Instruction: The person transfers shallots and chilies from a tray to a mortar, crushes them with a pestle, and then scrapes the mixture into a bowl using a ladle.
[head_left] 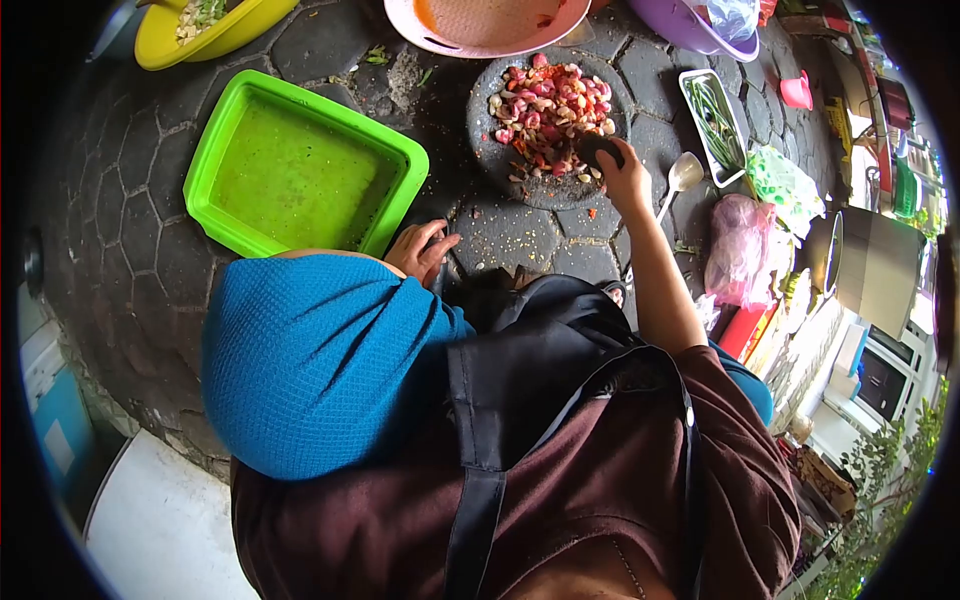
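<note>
A wide round stone mortar (488,150) sits on the paving in front of me, heaped with shallots (540,100) and bits of red chilli. My right hand (627,180) is closed around a dark stone pestle (598,148), which rests against the near right side of the heap. Part of the pestle is hidden by my fingers. My left hand (425,252) hangs loosely by my blue-covered knee, its fingers apart and holding nothing. Close to that hand stands a bright green rectangular basin (300,165) with some water in it.
At the back are a yellow basin (215,45), a pink basin (485,48) and a purple basin (738,46). To the right lie a metal spoon (684,172), a white tray (728,178) of green stalks, a pink cup (797,92) and plastic bags (740,250).
</note>
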